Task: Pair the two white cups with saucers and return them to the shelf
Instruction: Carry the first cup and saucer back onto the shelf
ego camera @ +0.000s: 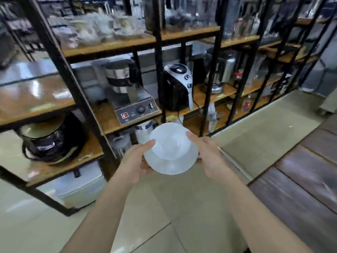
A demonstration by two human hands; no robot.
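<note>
While I am standing at the shelf (pixel 113 44):
Cup (pixel 169 141): sitting on the saucer (pixel 167 165), between my hands.
Left hand (pixel 135 162): gripping the saucer's left edge.
Right hand (pixel 209 156): clasping its right edge.
Background: blurred appliances.

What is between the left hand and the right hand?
In the head view, a white cup sitting on a white saucer lies between the left hand and the right hand; both hands grip the set's edges.
</note>
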